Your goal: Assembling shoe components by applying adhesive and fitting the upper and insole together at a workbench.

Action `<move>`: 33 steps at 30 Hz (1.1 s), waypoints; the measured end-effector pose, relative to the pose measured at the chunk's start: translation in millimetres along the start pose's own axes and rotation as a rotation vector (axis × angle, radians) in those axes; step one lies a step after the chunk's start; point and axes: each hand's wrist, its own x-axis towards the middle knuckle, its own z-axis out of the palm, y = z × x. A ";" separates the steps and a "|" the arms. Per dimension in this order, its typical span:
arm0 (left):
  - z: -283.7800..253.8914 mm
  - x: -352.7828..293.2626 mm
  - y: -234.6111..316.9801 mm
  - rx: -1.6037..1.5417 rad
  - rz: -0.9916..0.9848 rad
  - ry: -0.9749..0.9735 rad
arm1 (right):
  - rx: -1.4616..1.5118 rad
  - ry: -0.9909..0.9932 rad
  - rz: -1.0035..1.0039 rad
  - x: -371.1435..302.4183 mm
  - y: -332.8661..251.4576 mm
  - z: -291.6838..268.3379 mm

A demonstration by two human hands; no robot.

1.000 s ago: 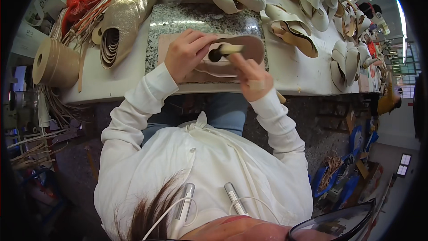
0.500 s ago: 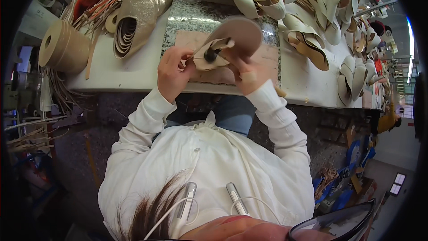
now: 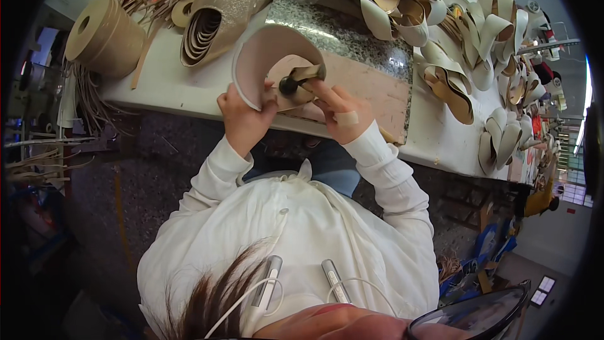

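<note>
The left hand grips a curved pinkish piece by its lower edge; the right hand closes round a black-headed tool (tan handle jutting past the wrist) — both over a pink board on a speckled slab.

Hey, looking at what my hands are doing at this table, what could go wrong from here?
The dark head of the tool in your right hand looks close to your left hand, so a slip might knock your fingers.

The pinkish sheet piece in your left hand is curled upward; it could crease or spring loose.

The big tan roll sits near the table's left end, so a bump might send it off.
</note>
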 end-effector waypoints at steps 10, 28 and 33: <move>-4.0 -7.5 -34.7 0.170 0.051 0.142 | 0.089 0.038 -0.052 6.2 -8.5 5.7; -86.4 6.0 -23.4 -1.359 -0.664 0.190 | 0.861 0.068 0.195 -20.9 -4.6 -14.8; -183.8 17.1 -44.5 -1.391 -0.242 0.137 | 0.964 0.326 0.441 -98.4 31.0 -39.0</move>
